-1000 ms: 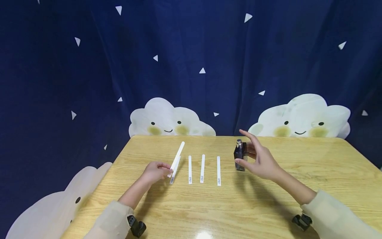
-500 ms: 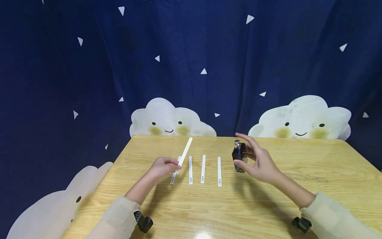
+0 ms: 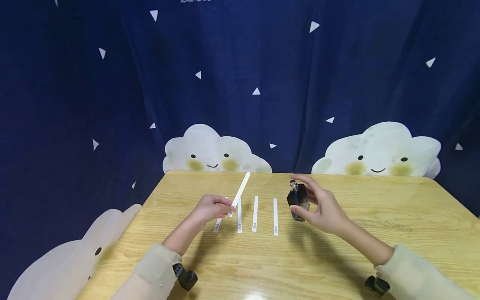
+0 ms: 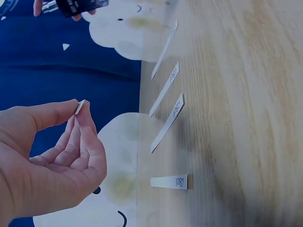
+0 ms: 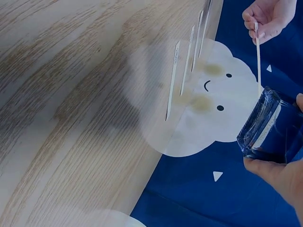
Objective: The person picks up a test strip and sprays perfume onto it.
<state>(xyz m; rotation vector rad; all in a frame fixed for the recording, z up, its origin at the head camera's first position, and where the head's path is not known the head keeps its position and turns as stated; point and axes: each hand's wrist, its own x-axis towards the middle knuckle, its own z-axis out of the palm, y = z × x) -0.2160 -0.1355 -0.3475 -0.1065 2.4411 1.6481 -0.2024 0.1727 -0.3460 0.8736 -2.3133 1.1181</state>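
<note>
In the head view my left hand (image 3: pixel 213 209) pinches the lower end of a white paper test strip (image 3: pixel 241 188), which slants up and to the right above the table. The left wrist view shows thumb and fingertips (image 4: pixel 78 105) meeting on the strip's end. My right hand (image 3: pixel 325 211) holds a dark glass perfume bottle (image 3: pixel 298 201) above the table, thumb on the near side, with the index finger stretched up by its silver neck. The bottle leans, its top toward the left. In the right wrist view the bottle's thick glass base (image 5: pixel 253 124) faces the camera.
Several more white strips lie on the wooden table (image 3: pixel 330 266) between the hands, among them a strip (image 3: pixel 275 216) nearest the bottle and a strip (image 3: pixel 255 213) left of it. The leftmost is partly behind my left hand. A blue curtain (image 3: pixel 240 62) with clouds hangs behind.
My left hand has moved right with the strip, away from the leftmost strip on the table. The bottle has shifted slightly left and down and tilted its top to the left.
</note>
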